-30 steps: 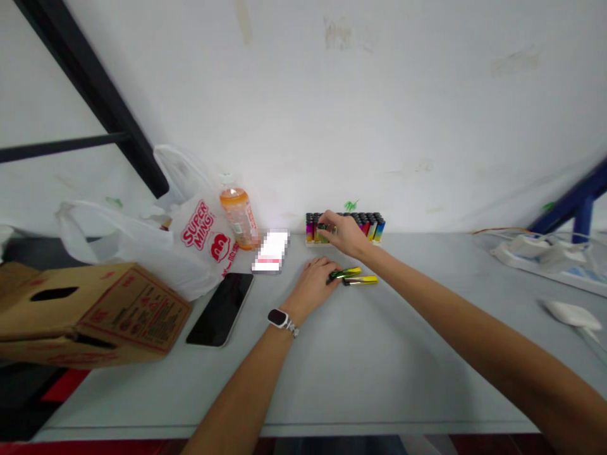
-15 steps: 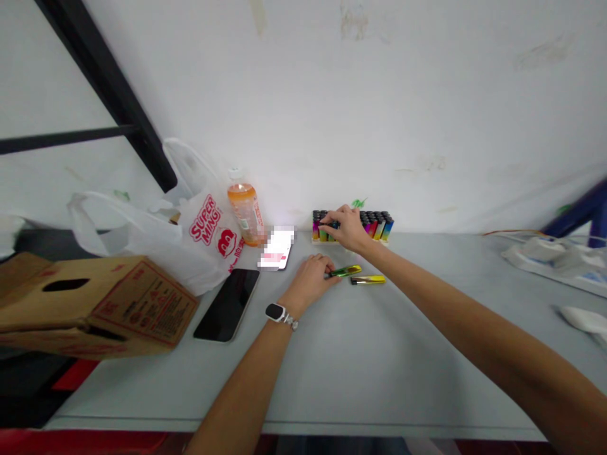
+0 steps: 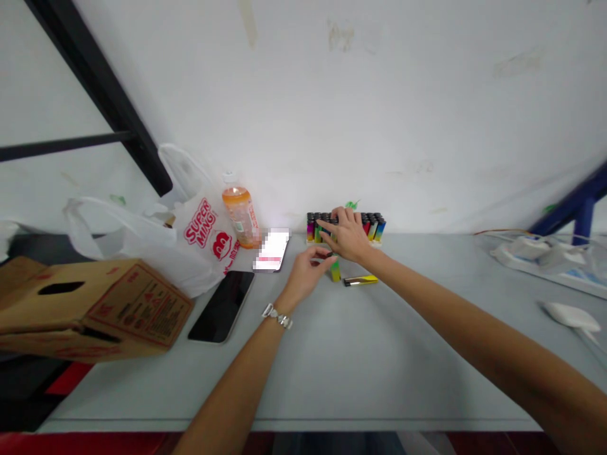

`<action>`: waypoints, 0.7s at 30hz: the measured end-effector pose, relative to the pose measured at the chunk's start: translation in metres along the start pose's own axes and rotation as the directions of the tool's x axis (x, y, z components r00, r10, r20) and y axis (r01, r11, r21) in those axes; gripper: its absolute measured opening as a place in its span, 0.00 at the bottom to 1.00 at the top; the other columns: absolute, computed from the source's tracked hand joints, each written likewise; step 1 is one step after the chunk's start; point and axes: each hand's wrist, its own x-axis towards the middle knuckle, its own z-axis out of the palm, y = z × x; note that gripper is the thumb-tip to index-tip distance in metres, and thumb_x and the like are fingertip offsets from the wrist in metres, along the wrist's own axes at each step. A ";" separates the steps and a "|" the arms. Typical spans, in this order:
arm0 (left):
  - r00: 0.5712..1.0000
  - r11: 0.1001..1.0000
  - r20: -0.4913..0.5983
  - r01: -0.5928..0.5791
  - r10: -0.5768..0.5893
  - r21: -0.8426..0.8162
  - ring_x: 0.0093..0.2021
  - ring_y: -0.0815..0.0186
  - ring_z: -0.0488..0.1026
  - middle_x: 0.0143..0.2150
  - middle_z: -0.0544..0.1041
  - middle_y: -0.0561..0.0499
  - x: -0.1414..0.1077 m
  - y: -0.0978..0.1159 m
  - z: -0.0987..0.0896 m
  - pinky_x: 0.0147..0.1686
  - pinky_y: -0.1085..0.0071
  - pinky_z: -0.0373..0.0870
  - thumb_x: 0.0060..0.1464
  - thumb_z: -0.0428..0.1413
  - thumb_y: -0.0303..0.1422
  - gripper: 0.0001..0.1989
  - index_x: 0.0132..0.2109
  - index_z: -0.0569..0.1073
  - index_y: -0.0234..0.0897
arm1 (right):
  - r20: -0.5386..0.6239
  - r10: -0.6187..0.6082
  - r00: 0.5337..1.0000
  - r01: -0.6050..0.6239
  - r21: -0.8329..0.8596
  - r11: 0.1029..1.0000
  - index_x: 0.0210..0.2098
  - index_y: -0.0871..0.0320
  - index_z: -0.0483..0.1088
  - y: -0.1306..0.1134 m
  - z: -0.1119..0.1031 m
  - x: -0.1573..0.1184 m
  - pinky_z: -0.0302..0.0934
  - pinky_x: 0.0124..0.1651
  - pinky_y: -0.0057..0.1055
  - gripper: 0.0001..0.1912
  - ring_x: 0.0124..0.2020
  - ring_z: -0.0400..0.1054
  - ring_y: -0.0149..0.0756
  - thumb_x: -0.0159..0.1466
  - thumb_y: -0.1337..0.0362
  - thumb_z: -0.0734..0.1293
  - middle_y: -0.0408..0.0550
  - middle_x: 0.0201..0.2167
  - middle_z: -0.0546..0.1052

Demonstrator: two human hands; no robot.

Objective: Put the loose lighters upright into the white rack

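Note:
My left hand (image 3: 306,272) pinches a green-and-yellow lighter (image 3: 336,270) by its dark top end. The lighter stands nearly upright just above or on the table; I cannot tell which. Right of it, a yellow lighter (image 3: 360,280) with a dark end lies flat on the table. My right hand (image 3: 348,234) reaches over a tray of lighters (image 3: 378,230), its thumb and index finger apart at the front of the rows. Several upright, multicoloured lighters with black tops fill the tray, partly hidden behind that hand.
Left of my hands are a black phone (image 3: 222,308), a phone with a lit screen (image 3: 271,250), an orange drink bottle (image 3: 241,215), a white plastic bag (image 3: 190,253) and a cardboard box (image 3: 95,309). At the right lie a power strip (image 3: 545,262) and a white charger (image 3: 571,316).
My left hand has turned the green-and-yellow lighter from lying sideways to nearly upright. My right hand has come lower and nearer to the left hand. The view has shifted slightly.

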 end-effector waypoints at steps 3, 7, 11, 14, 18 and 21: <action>0.999 0.979 -0.022 -0.036 0.032 -0.199 0.39 0.66 0.77 0.37 0.78 0.50 -0.001 0.004 0.005 0.39 0.70 0.71 0.58 0.59 0.44 0.16 0.42 0.66 0.38 | -0.074 0.130 0.989 -0.121 0.123 0.985 0.61 0.56 0.69 -0.005 -0.008 -0.015 0.51 0.53 0.45 0.24 0.51 0.60 0.50 0.71 0.54 0.58 0.59 0.49 0.67; 0.995 0.950 -0.085 -0.068 0.044 -0.304 0.28 0.71 0.73 0.30 0.72 0.58 -0.006 0.015 0.013 0.30 0.74 0.69 0.62 0.54 0.48 0.17 0.46 0.60 0.42 | -0.197 0.314 0.929 -0.215 0.402 0.890 0.48 0.58 0.74 -0.011 -0.017 -0.042 0.55 0.53 0.41 0.19 0.47 0.64 0.43 0.72 0.55 0.57 0.53 0.43 0.71; 0.996 0.947 -0.083 0.007 -0.036 -0.320 0.17 0.78 0.56 0.26 0.65 0.62 -0.013 0.029 0.020 0.18 0.78 0.54 0.59 0.55 0.51 0.20 0.47 0.62 0.43 | -0.158 0.360 0.919 -0.215 0.565 0.796 0.38 0.58 0.74 -0.015 -0.015 -0.072 0.58 0.46 0.37 0.18 0.39 0.66 0.39 0.72 0.55 0.57 0.49 0.35 0.71; 0.994 0.939 -0.069 0.059 -0.088 -0.340 0.18 0.76 0.56 0.22 0.65 0.60 -0.018 0.037 0.026 0.19 0.77 0.51 0.58 0.53 0.55 0.22 0.41 0.67 0.39 | -0.101 0.352 0.931 -0.238 0.563 0.792 0.35 0.56 0.73 -0.016 -0.010 -0.087 0.57 0.47 0.37 0.18 0.41 0.66 0.40 0.73 0.56 0.57 0.48 0.34 0.72; 0.978 0.939 -0.077 0.161 -0.192 -0.306 0.17 0.74 0.54 0.16 0.60 0.57 -0.021 0.040 0.037 0.19 0.73 0.49 0.57 0.49 0.57 0.29 0.26 0.70 0.35 | -0.033 0.303 0.953 -0.250 0.484 0.839 0.32 0.55 0.71 -0.018 -0.006 -0.093 0.53 0.45 0.37 0.17 0.40 0.65 0.40 0.73 0.58 0.57 0.47 0.33 0.73; 0.964 0.939 -0.138 0.180 -0.228 -0.293 0.18 0.74 0.53 0.16 0.59 0.57 -0.020 0.037 0.043 0.20 0.73 0.49 0.56 0.51 0.52 0.26 0.20 0.67 0.36 | 0.011 0.276 0.961 -0.254 0.427 0.868 0.29 0.55 0.69 -0.021 -0.007 -0.092 0.52 0.44 0.37 0.17 0.39 0.63 0.40 0.72 0.60 0.57 0.47 0.32 0.72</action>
